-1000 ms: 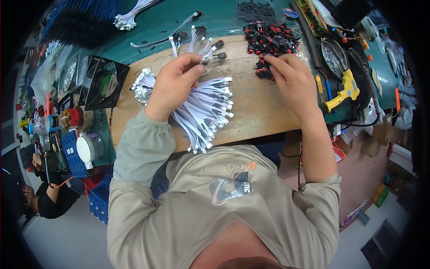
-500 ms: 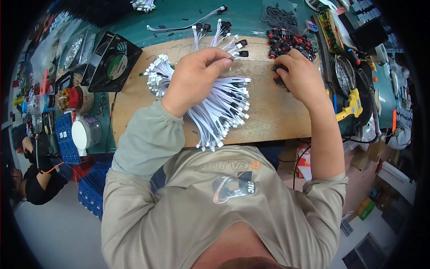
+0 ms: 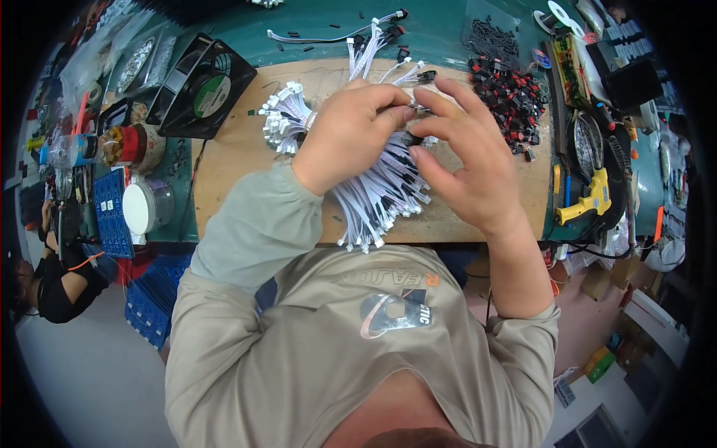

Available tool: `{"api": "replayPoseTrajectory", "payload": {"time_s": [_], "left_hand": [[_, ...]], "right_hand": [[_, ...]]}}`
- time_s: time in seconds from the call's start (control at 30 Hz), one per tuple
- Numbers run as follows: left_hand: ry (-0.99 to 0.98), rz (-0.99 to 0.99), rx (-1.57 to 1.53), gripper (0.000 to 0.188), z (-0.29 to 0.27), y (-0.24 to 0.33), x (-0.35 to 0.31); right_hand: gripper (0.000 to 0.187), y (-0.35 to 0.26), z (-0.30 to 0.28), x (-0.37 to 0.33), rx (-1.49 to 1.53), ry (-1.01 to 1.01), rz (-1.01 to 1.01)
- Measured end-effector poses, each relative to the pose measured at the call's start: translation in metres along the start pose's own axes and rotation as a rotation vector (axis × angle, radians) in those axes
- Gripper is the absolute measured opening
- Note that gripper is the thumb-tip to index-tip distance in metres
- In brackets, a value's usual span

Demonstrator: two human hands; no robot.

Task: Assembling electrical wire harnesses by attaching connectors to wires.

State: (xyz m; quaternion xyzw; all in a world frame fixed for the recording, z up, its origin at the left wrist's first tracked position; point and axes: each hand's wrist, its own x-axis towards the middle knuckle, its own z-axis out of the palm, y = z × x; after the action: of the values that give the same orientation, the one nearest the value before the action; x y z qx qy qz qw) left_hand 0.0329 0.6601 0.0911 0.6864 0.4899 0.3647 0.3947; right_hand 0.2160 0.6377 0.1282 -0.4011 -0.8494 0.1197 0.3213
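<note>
A fanned bundle of white ribbon cables [image 3: 373,201] with small white plugs lies on the wooden board [image 3: 246,187]. Over the bundle, my left hand [image 3: 355,127] is closed in a pinch; what sits between thumb and forefinger is too small to make out. My right hand [image 3: 474,153] faces it, fingers curved, with a small black piece [image 3: 411,139] between thumb and fingertips. Just beyond both hands lie more white cables [image 3: 366,54] with black ends. Right of my right hand is a heap of small black-and-red parts [image 3: 509,97].
A black fan [image 3: 205,89], jars [image 3: 146,205] and blue circuit boards [image 3: 112,213] stand at the left. A clear bag of black pieces [image 3: 493,41] lies at the back. At the right are a yellow glue gun [image 3: 590,198] and tools. Another person [image 3: 63,276] sits far left.
My right hand has come left from the heap of black-and-red parts to my left hand, bringing a small black piece. My left hand stays over the cable bundle. The whole view has shifted slightly.
</note>
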Motion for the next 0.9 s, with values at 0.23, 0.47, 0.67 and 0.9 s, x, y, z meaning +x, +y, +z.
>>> {"api": "replayPoseTrajectory", "payload": {"time_s": [0.23,0.47,0.67,0.9], "left_hand": [[-0.036,-0.006,-0.026,0.019,-0.005,-0.004,0.004],[-0.07,-0.228,-0.308,0.019,-0.011,-0.004,0.007],[-0.108,-0.274,-0.518,0.021,-0.015,-0.006,0.011],[-0.157,-0.257,-0.576,0.018,-0.013,-0.01,0.011]], "right_hand": [[0.025,0.005,0.007,0.011,0.015,0.128,-0.045],[0.028,0.021,0.022,-0.003,0.721,0.27,0.609],[0.031,0.016,0.023,0.006,0.728,0.206,0.707],[0.027,0.021,0.028,0.008,0.839,0.219,0.701]]}}
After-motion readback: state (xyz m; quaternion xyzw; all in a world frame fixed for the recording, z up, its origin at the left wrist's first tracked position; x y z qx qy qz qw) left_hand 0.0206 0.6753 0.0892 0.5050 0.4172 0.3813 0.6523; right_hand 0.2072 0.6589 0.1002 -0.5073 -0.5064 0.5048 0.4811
